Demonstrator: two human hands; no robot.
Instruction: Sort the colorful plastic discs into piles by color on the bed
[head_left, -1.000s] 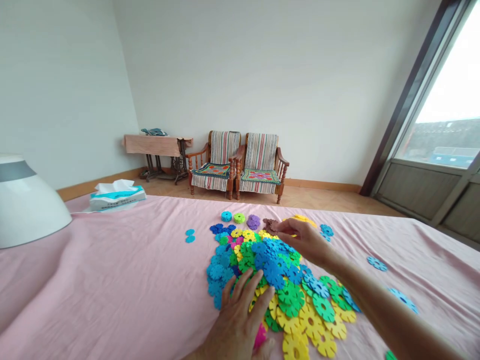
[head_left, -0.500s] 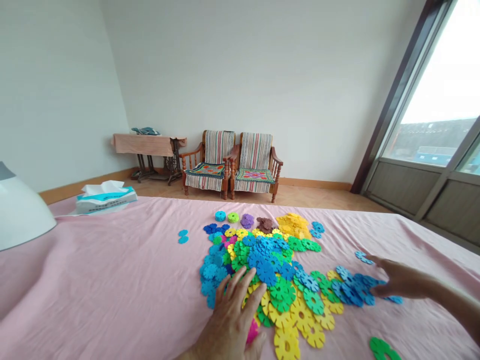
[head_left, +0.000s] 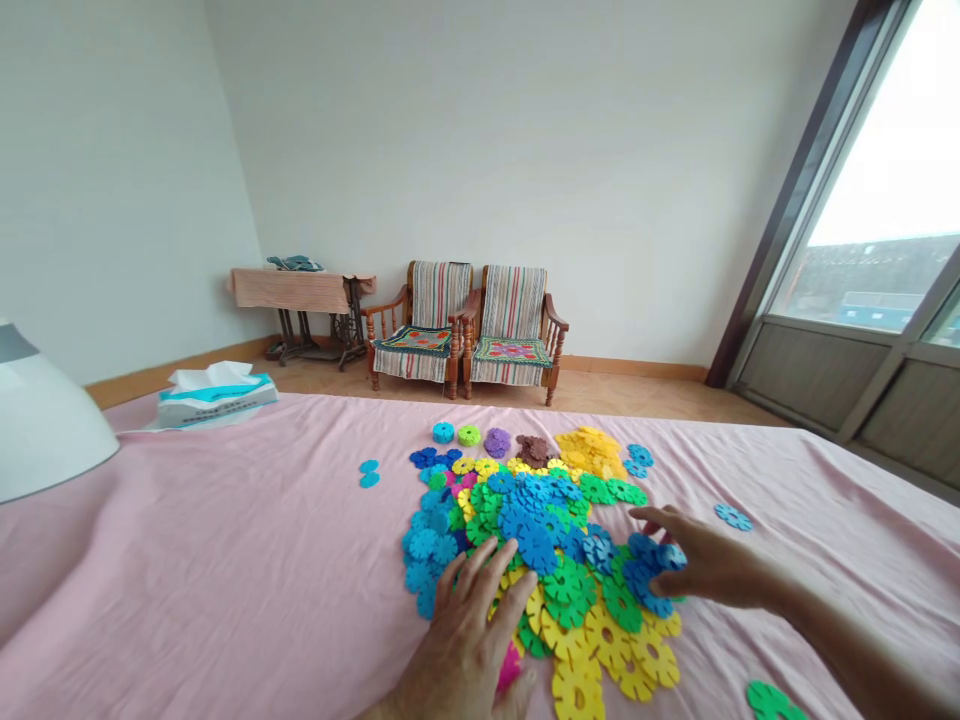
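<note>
Blue notched discs lie clustered at the right side of the mixed pile, between the thumb and fingers of the right hand. Right grip: thumb and fingers parted around the cluster; whether any disc is grasped cannot be determined. Left hand: palm down at the pile's near left side, fingers spread, grip released; a magenta disc shows beside its thumb. Beyond the pile, left to right: light-blue stack, lime stack, purple stack, brown stack, yellow heap. Supporting surface: pink cloth. Far left: tissue packet.
</note>
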